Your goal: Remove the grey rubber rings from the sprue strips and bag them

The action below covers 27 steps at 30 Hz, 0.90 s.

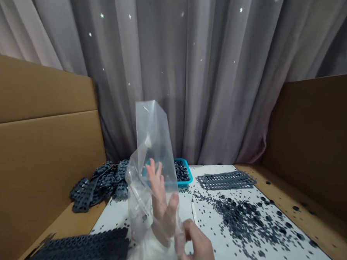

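A clear plastic bag (pixel 152 139) stands upright in front of me, its closed end pointing up. My left hand (pixel 162 202) is pushed inside it from below, fingers spread apart and visible through the film. My right hand (pixel 197 243) is at the lower right of the bag, fingers closed on the bag's edge near its mouth. Behind the bag sits a small blue tray (pixel 187 175) holding small dark round pieces. Many loose dark round pieces (pixel 247 215) are scattered over the white tabletop (pixel 223 247) to the right.
Dark perforated rubber sheets lie in a pile (pixel 99 184) at the back left, in a stack (pixel 78 253) at the front left and as a flat strip (pixel 225 180) at the back right. Cardboard walls (pixel 40 144) (pixel 319 138) close both sides; a grey curtain (pixel 205 66) hangs behind.
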Each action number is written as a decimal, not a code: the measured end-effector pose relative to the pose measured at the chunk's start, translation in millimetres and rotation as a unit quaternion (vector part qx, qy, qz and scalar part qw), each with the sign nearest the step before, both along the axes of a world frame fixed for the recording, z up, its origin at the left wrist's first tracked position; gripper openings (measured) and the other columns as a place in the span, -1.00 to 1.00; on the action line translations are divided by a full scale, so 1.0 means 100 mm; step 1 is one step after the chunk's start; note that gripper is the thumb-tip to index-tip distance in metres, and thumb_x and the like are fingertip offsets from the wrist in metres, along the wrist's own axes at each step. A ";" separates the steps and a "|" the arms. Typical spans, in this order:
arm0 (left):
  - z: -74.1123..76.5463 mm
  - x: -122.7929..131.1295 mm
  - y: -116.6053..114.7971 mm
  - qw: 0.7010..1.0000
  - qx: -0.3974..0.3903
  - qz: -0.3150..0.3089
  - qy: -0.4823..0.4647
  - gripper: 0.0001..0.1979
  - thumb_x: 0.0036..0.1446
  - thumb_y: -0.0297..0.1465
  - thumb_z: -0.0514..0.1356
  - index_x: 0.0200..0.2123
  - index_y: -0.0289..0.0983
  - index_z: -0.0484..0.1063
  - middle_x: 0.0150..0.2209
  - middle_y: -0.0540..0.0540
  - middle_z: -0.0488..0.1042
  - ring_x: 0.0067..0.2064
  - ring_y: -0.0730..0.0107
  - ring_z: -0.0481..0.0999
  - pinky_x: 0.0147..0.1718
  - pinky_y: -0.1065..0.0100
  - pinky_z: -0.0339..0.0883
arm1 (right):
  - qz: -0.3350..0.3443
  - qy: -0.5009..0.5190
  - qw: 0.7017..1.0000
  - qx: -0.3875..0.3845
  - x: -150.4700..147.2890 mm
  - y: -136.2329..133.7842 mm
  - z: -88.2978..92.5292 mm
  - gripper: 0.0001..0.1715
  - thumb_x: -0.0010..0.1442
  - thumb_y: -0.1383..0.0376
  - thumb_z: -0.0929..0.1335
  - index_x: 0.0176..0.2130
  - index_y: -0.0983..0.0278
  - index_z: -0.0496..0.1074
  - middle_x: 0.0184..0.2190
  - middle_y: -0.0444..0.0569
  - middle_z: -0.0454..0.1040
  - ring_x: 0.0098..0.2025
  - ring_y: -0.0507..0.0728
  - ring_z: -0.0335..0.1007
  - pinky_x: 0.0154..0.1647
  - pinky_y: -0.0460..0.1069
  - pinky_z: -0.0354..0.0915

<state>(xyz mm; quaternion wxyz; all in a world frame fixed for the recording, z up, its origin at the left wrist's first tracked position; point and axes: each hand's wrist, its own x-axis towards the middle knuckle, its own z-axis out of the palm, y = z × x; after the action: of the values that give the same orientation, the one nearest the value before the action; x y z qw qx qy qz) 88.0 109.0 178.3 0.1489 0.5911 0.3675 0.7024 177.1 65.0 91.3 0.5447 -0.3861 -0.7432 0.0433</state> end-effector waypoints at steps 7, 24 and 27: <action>-0.29 -0.40 0.13 0.960 -0.105 0.119 0.230 -0.32 0.14 -0.35 0.04 0.28 -0.16 -0.21 0.31 -0.15 -0.11 0.29 0.06 -0.07 0.20 0.00 -0.06 | 0.043 0.384 0.880 -0.277 -0.01 0.23 0.20 -0.53 0.15 -0.04 0.23 -0.24 0.32 0.32 -0.56 -0.09 0.42 -0.54 0.08 0.36 -0.47 -0.06 0.31; -0.13 -0.24 -0.15 0.932 -0.061 0.223 0.279 -0.13 -0.03 -0.44 0.14 0.28 -0.06 -0.29 0.33 -0.12 -0.44 0.30 -0.16 -0.32 0.13 -0.26 -0.52 | 0.250 0.310 0.805 -0.440 -0.39 -0.10 -0.42 -0.40 0.04 -0.21 0.21 -0.55 0.24 0.36 -0.70 -0.05 0.32 -0.58 0.13 0.33 -0.52 0.01 0.30; 0.00 -0.22 -0.22 0.950 -0.039 0.207 0.231 -0.14 -0.04 -0.44 0.16 0.26 0.03 -0.23 0.33 0.00 -0.36 0.30 -0.12 -0.23 0.18 -0.17 -0.54 | 0.251 0.181 0.898 -0.312 -0.33 0.06 0.01 -0.44 0.09 -0.15 0.21 -0.23 0.20 0.45 -0.47 0.03 0.46 -0.26 0.27 0.42 -0.31 0.08 0.36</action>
<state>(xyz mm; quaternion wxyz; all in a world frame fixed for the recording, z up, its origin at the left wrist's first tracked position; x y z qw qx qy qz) 66.5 87.5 177.8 -0.0653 0.6419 0.5333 0.5472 144.4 71.2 91.8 0.4921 -0.3225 -0.6525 0.4776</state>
